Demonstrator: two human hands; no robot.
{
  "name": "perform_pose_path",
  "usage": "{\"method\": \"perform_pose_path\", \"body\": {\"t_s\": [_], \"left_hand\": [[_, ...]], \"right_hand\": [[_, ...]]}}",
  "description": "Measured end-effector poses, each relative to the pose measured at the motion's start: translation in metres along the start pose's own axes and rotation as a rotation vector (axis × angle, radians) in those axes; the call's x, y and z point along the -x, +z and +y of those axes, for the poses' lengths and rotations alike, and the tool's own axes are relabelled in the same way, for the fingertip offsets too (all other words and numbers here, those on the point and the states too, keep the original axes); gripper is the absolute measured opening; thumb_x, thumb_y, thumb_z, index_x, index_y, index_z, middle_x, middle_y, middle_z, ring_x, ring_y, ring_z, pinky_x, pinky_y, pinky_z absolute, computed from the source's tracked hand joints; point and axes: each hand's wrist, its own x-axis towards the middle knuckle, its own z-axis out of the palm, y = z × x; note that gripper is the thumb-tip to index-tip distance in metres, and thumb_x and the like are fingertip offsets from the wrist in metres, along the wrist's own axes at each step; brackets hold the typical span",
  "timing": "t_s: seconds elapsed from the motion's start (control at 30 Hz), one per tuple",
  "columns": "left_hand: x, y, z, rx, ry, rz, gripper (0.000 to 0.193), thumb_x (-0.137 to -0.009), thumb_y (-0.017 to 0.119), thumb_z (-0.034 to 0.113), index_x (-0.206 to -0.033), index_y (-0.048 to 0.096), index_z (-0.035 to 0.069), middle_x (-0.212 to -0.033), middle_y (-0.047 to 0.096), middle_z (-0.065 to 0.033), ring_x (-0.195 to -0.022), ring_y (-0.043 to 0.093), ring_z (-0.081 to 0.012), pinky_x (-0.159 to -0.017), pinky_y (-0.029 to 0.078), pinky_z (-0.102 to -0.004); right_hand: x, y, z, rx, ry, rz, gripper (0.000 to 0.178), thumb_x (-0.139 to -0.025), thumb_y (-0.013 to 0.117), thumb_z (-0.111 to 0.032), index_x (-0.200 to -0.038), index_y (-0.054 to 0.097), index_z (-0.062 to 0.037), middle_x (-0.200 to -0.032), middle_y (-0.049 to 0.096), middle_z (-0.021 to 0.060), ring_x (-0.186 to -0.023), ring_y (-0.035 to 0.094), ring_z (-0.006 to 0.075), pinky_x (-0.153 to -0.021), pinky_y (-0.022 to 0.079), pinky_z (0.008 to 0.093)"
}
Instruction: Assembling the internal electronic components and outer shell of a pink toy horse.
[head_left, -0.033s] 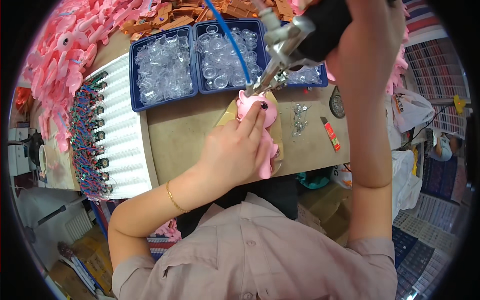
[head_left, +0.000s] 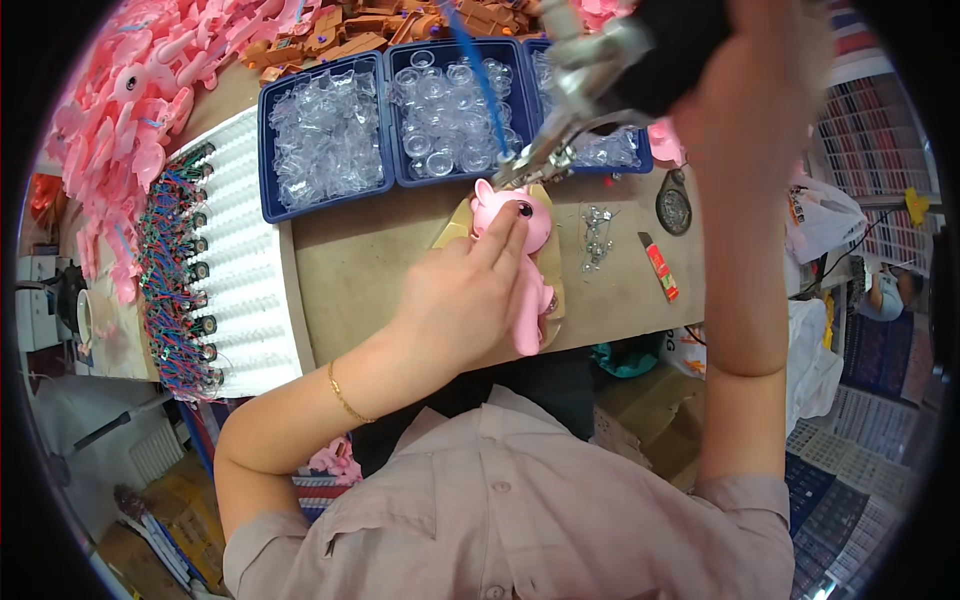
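A pink plastic toy animal (head_left: 527, 307) with a dark eye lies on a yellowish block (head_left: 460, 222) at the table's near side. My left hand (head_left: 452, 290) presses it down, its fingers lying together over the head and body; the thumb is hidden. At the upper right my right hand (head_left: 752, 90), blurred, is closed round a black-bodied power screwdriver (head_left: 672, 52). A blue hose (head_left: 478, 80) runs to its metal nose, which points down by the toy's ear. Whether the tip touches the toy I cannot tell.
Blue bins (head_left: 388, 125) of clear plastic parts stand behind the toy. A white tray (head_left: 250, 290) with wired parts (head_left: 180, 280) is at left. Pink parts (head_left: 130, 130) and brown parts (head_left: 380, 30) are heaped behind. Screws (head_left: 597, 238), a red cutter (head_left: 660, 268) and a dark oval piece (head_left: 673, 205) lie right.
The screwdriver and my right forearm have shifted slightly to the right, and the tool is more blurred. The left hand stays on the toy, almost unmoved.
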Motion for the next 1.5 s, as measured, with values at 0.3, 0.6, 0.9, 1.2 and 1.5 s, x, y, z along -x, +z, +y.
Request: {"method": "perform_pose_path", "body": {"t_s": [0.3,0.6,0.9,1.2,1.5], "left_hand": [[0.006,0.004,0.001,-0.059,-0.023,0.025,0.053,-0.069,0.064,0.020,-0.119,0.058,0.002,-0.129,0.054,-0.0109,-0.071,0.060,-0.0155,-0.058,0.052,-0.0259],[0.008,0.002,0.007,-0.049,-0.051,0.019,0.044,-0.069,0.066,0.021,-0.109,0.063,0.004,-0.128,0.056,-0.0087,-0.071,0.060,-0.0143,-0.056,0.052,-0.0260],[0.009,0.005,0.005,-0.003,-0.022,0.062,0.046,-0.072,0.065,0.022,-0.115,0.061,0.007,-0.126,0.056,-0.0084,-0.073,0.064,-0.0204,-0.059,0.054,-0.0292],[0.009,0.002,0.000,0.009,0.015,-0.014,0.039,-0.075,0.060,0.016,-0.114,0.058,0.006,-0.110,0.060,-0.0054,-0.074,0.064,-0.0201,-0.060,0.054,-0.0332],[0.015,0.005,0.003,-0.075,0.045,0.094,0.046,-0.075,0.060,0.017,-0.119,0.056,0.005,-0.127,0.056,-0.0085,-0.079,0.065,-0.0175,-0.064,0.052,-0.0281]], "right_hand": [[0.015,-0.015,-0.028,0.010,-0.025,0.124,0.027,-0.085,0.063,-0.026,-0.094,0.060,-0.0005,-0.067,0.056,0.0042,-0.053,0.052,0.0101,-0.048,0.043,0.0232],[0.039,-0.013,-0.023,-0.011,0.103,0.100,0.027,-0.085,0.063,-0.028,-0.092,0.058,-0.0023,-0.066,0.056,0.0044,-0.052,0.052,0.0104,-0.048,0.043,0.0232],[0.027,-0.040,-0.058,-0.044,-0.176,-0.077,0.049,-0.080,0.069,-0.032,-0.111,0.054,0.0014,-0.067,0.056,0.0066,-0.052,0.054,0.0127,-0.051,0.047,0.0225],[0.070,-0.041,-0.049,-0.109,-0.059,-0.146,0.022,-0.087,0.056,-0.021,-0.092,0.055,0.0009,-0.072,0.054,0.0086,-0.061,0.053,0.0179,-0.058,0.045,0.0287],[0.073,-0.036,-0.048,-0.251,0.228,-0.294,0.024,-0.093,0.042,-0.019,-0.075,0.043,-0.0027,-0.071,0.044,0.0058,-0.064,0.046,0.0153,-0.061,0.041,0.0293]]}}
